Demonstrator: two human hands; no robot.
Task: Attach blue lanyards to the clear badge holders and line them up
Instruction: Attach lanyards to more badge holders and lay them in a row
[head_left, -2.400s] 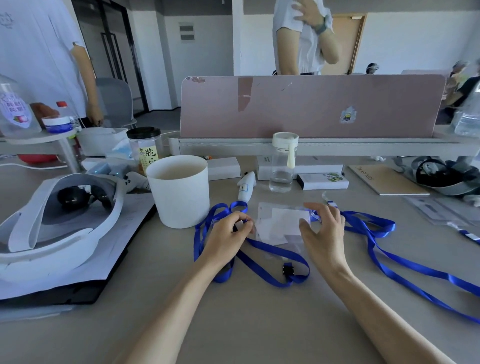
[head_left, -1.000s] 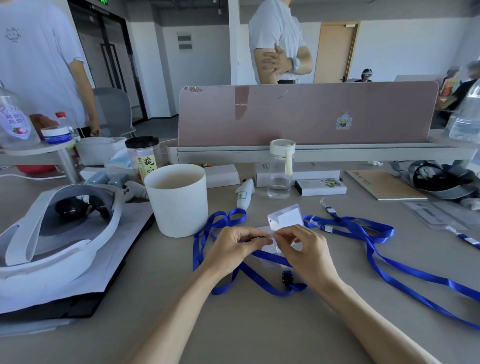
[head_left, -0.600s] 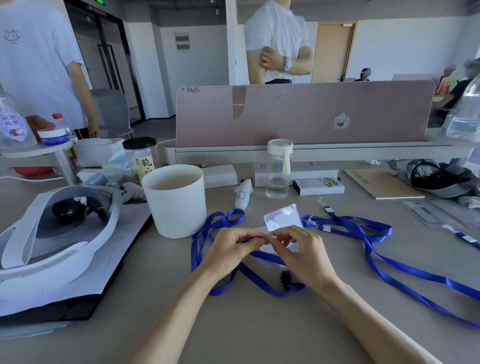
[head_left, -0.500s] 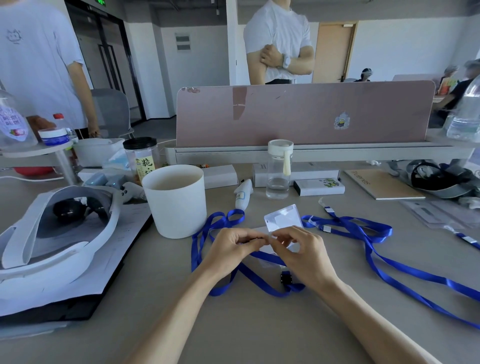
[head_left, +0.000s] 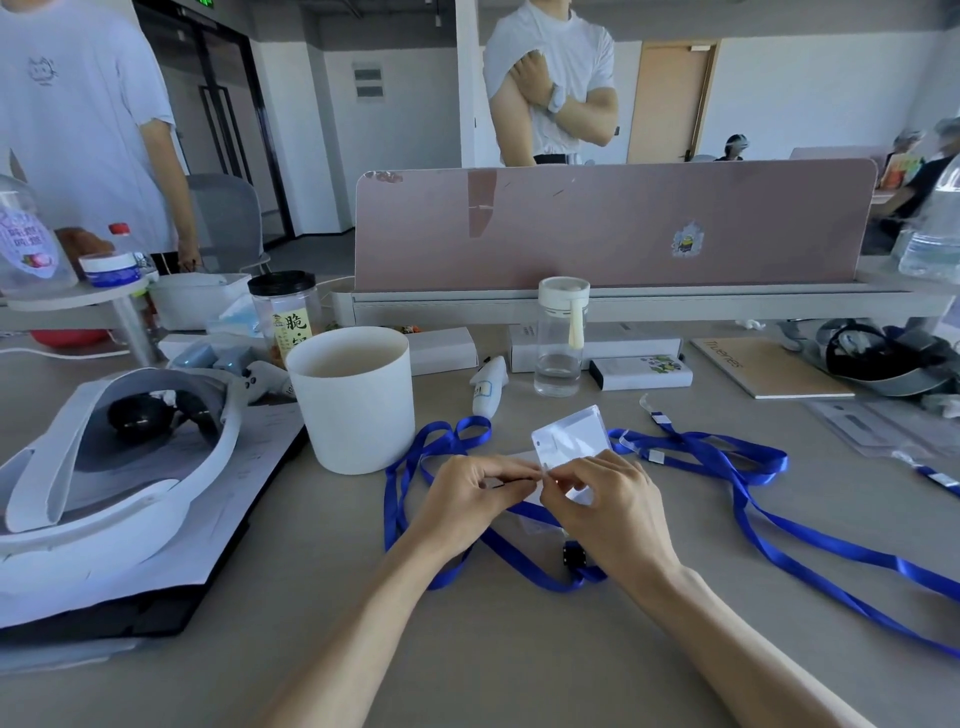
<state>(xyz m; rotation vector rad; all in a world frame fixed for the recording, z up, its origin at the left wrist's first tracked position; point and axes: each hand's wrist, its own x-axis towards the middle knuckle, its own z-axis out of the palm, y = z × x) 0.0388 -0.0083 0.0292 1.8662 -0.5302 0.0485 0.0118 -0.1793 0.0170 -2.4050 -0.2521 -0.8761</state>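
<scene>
A clear badge holder (head_left: 571, 439) with a white card inside is lifted and tilted above the table centre. My right hand (head_left: 605, 506) pinches its near edge. My left hand (head_left: 467, 493) pinches the small clip end of a blue lanyard (head_left: 405, 499) right against that edge. This lanyard loops on the table under both hands, with a black buckle (head_left: 574, 555) near my right wrist. A second blue lanyard (head_left: 753, 499) trails across the table to the right. More clear holders (head_left: 872, 426) lie at the far right.
A white cup (head_left: 353, 395) stands left of the hands, a clear bottle (head_left: 561, 338) behind them. A white headset (head_left: 104, 447) on papers fills the left. A pink divider (head_left: 613, 228), boxes and a notebook (head_left: 763, 366) line the back. Two people stand beyond the desk.
The badge holder was lifted off the table and tilted up. Both hands came together at its edge, the left bringing the lanyard clip; in the last second they barely moved.
</scene>
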